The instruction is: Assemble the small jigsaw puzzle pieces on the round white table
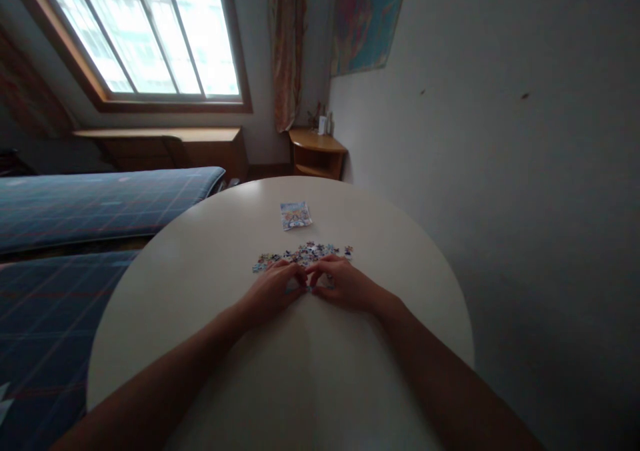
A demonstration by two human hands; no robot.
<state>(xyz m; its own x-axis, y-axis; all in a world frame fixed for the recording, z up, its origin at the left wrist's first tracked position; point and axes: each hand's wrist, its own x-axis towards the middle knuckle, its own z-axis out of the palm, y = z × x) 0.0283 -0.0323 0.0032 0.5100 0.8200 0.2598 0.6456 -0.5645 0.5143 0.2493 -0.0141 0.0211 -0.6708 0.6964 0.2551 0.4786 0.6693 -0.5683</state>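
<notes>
A loose heap of small jigsaw puzzle pieces (pixel 310 254) lies on the white round table (pixel 210 238), just beyond my hands. My left hand (pixel 277 284) and my right hand (pixel 345 283) meet at the near edge of the heap, fingers curled in and thumbs low on the tabletop. Between the two thumb tips a tiny bluish puzzle piece (pixel 309 289) shows, pinched by both hands. Fingers cover most of it, so its shape is hidden. Farther back lies a small printed picture packet (pixel 295 216), flat and apart from the heap.
Left of the table stand beds or benches with a blue plaid cover (pixel 100 201). A wooden desk (pixel 200 134) is under the window (pixel 145 31). A corner shelf (pixel 317 141) holds small items. The pale wall (pixel 500 171) runs close along the right.
</notes>
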